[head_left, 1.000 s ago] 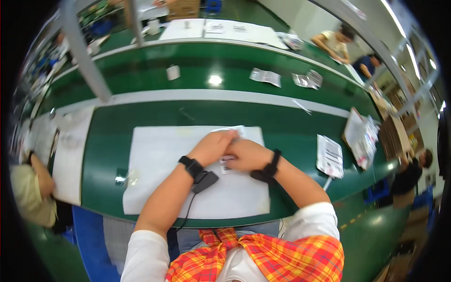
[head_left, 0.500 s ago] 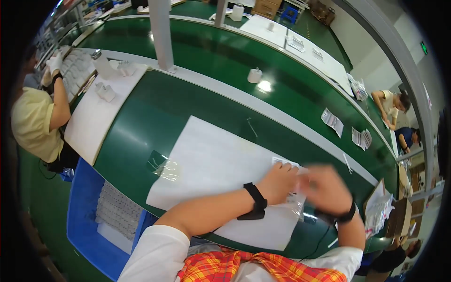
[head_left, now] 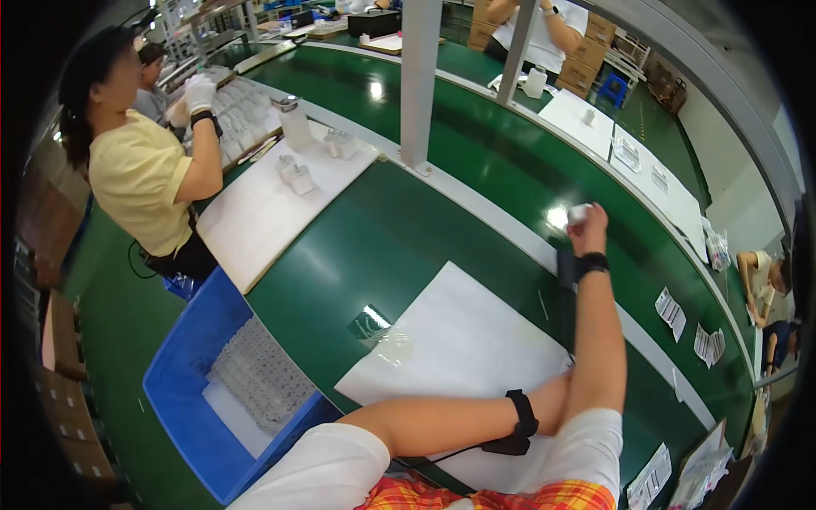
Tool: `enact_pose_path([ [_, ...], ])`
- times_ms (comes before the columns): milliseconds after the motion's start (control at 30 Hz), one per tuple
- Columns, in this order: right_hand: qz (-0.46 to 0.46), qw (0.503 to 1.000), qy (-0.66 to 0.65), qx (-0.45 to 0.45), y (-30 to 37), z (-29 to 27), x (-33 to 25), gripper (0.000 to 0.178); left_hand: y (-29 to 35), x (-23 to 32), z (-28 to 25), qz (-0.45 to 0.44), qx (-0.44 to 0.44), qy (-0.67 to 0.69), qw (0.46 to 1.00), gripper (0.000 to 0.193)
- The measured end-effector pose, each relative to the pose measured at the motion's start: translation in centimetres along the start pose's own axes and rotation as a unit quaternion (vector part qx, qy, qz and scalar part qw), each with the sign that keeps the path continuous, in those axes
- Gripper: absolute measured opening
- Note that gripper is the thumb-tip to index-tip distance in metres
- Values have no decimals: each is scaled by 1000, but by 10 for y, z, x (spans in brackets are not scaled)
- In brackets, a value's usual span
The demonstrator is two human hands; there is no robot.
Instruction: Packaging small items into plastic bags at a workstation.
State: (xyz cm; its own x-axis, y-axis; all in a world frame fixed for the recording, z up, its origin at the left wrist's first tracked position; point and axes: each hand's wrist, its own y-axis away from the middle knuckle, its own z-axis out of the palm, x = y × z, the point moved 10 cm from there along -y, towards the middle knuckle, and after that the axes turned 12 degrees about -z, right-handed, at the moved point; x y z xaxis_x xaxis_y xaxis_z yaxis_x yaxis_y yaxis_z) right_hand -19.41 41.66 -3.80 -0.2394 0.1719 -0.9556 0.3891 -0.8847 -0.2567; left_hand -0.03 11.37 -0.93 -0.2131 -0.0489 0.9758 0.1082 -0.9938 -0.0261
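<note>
My right hand [head_left: 588, 228] reaches far out over the green conveyor belt, its fingers closed on a small white block [head_left: 579, 214] that looks like a plug adapter. My left hand [head_left: 554, 398] is low over the right part of a white sheet [head_left: 459, 331]. My right forearm crosses in front of it and hides its fingers, so I cannot see what it holds. Clear plastic film [head_left: 393, 344] lies at the sheet's left edge. Near my right elbow is a printed leaflet [head_left: 649, 478].
A blue bin [head_left: 191, 374] with whitish trays stands at left, beside a white board [head_left: 255, 212] bearing white adapters [head_left: 295, 176]. A co-worker in yellow [head_left: 140, 174] works beyond it. A grey post [head_left: 418, 93] rises behind the bench. Printed papers [head_left: 670, 313] lie on the belt.
My right hand has moved from beside my left hand out to the belt and taken hold of the white block. The view has swung left.
</note>
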Motion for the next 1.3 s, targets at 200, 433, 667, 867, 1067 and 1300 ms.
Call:
enact_pose_path([
  [200, -21, 981, -147, -122, 142, -61, -172, 49, 7, 3, 26, 85, -56, -596, 796, 54],
  [433, -47, 984, 140, -97, 331, -127, -217, 61, 11, 14, 34, 113, -29, -607, 786, 58],
  [667, -129, 833, 447, -301, 370, -123, -223, 53, 4, 19, 13, 22, -66, -571, 818, 59],
  [867, -94, 880, 425, -189, 366, -118, -212, 46, 11, 30, 11, 35, -16, -553, 833, 56],
  [1067, -105, 899, 395, -161, 362, -126, -204, 37, 33, 24, 31, 15, 4, -602, 798, 56],
  [1300, -107, 859, 466, -181, 362, -127, -214, 23, 41, 55, 26, -1, 29, -584, 811, 52],
])
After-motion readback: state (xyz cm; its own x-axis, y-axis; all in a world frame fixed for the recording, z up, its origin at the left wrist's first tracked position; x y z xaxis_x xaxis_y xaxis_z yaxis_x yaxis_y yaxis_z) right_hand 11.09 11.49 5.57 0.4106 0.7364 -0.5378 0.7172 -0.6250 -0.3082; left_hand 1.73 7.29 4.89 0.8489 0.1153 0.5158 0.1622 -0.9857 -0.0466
